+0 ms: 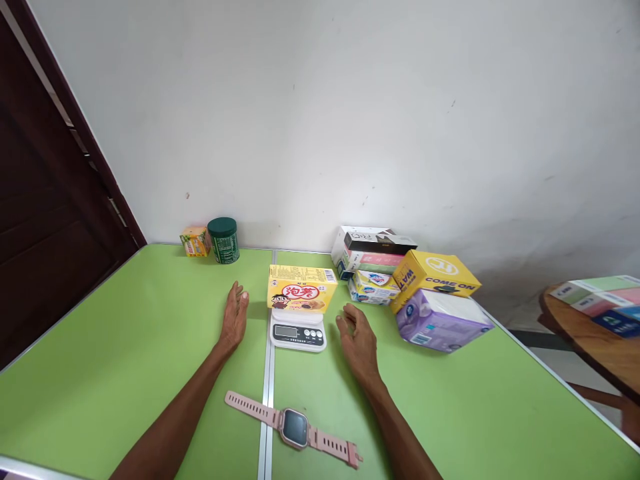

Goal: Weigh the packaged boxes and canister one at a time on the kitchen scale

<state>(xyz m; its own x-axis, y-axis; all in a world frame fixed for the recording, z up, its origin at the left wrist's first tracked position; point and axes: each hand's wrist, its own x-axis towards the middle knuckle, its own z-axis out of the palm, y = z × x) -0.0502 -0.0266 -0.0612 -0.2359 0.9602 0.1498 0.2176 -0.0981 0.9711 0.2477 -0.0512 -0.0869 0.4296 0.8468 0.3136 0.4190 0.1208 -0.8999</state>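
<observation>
A yellow snack box (302,289) with red lettering rests on a white kitchen scale (299,331), whose small display looks blank from here. To the left of the scale, my left hand (235,317) is held with its fingers extended, touching neither box nor scale. My right hand (358,340) is on the other side, fingers loosely curved and apart, with nothing in it. Between my forearms, nearer to me, a pink-strapped smartwatch (295,427) lies stretched out on the green table (150,347).
At the back left stand a green-lidded canister (225,241) and a small orange-yellow box (195,241). Several boxes, a yellow carton (437,272) and a purple tissue pack (440,321) are stacked at the right. Beyond the table is a wooden stool (575,330) bearing a box.
</observation>
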